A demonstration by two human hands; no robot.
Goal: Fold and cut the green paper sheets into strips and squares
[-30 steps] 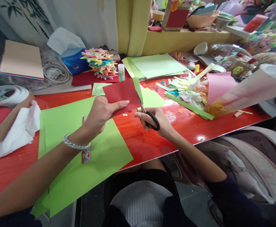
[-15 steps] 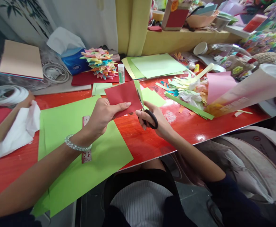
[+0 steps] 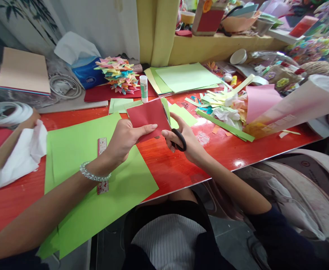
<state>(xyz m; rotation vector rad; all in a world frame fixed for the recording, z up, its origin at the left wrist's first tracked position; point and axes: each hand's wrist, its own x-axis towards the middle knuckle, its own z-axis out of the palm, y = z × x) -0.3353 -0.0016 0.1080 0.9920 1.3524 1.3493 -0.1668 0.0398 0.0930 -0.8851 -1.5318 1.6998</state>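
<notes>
My left hand (image 3: 126,137) pinches a piece of red paper (image 3: 149,116), thumb on top and fingers underneath, holding it above the table. My right hand (image 3: 185,137) has its fingers in the black handles of a pair of scissors (image 3: 182,141). The blades lie along the right edge of the red paper and are mostly hidden. A strip of green paper (image 3: 166,106) shows beside that edge. Below my left forearm, a patterned ruler (image 3: 102,146) rests on large green sheets (image 3: 77,150).
A glue stick (image 3: 143,89) stands behind the red paper, near a stack of folded paper pieces (image 3: 117,73). Light green sheets (image 3: 188,77) lie at the back. Paper scraps (image 3: 223,107) and a rolled tube (image 3: 296,107) are on the right of the red table (image 3: 175,172).
The scissor blades, partly visible beside the paper before, are now closer along its edge and more hidden. The red paper has tilted slightly and shifted a little right and down.
</notes>
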